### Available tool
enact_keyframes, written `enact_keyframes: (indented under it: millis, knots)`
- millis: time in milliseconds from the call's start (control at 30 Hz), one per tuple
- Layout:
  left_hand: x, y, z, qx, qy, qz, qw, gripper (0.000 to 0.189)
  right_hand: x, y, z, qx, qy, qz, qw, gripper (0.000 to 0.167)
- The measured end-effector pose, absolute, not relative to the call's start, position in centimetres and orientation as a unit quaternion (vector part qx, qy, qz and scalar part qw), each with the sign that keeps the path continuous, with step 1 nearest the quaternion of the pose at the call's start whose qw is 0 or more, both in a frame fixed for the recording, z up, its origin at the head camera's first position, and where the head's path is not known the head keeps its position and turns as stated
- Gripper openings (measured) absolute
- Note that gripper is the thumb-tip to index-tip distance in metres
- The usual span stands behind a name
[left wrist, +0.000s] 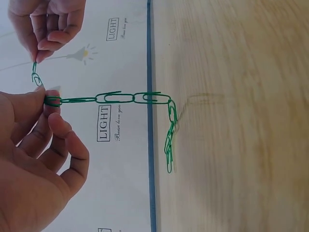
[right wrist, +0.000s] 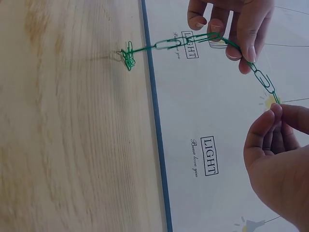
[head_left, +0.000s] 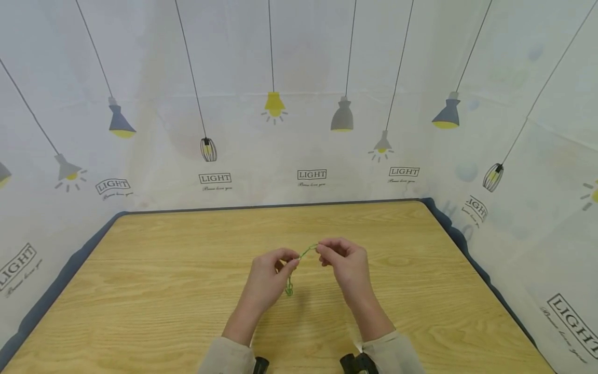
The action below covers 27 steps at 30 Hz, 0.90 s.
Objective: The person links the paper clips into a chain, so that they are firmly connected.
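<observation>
A chain of green paper clips (left wrist: 114,98) runs between both hands and hangs down to the table. My left hand (head_left: 270,278) pinches one link between thumb and index finger, its other fingers loosely curled. To the right and slightly higher, my right hand (head_left: 347,262) pinches the end of the chain with thumb and fingertips. One or two linked clips (right wrist: 263,79) span the gap between the hands. Below the left hand the rest dangles, and its lower links (right wrist: 128,57) lie bunched on the tabletop. The link ends inside the fingertips are hidden.
The wood-grain table (head_left: 154,291) spreads around the hands, with a dark blue edge (head_left: 275,206) along its back. White curtains (head_left: 299,62) printed with lamps stand behind and at both sides. Dark wrist devices (head_left: 358,363) show below the sleeves.
</observation>
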<state>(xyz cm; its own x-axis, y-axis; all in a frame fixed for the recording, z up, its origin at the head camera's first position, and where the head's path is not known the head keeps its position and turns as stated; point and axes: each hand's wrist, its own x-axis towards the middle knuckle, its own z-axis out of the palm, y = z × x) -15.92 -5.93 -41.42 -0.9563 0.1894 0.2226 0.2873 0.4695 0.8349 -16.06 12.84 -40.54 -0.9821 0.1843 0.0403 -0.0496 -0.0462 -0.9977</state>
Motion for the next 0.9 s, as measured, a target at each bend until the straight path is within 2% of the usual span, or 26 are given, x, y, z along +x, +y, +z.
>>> enact_keyframes:
  millis: [467,900]
  knots:
    - [-16.0,-6.3,-41.7,-0.157,-0.863,-0.478,0.037,0.012,-16.2,13.5,-40.1,-0.050,-0.680,0.726,0.090,0.014]
    - [-16.5,-7.1,-41.9,-0.155,-0.853,-0.495,-0.055,0.021,-16.3,13.7,-39.8,-0.069,-0.676,0.728,0.087,0.015]
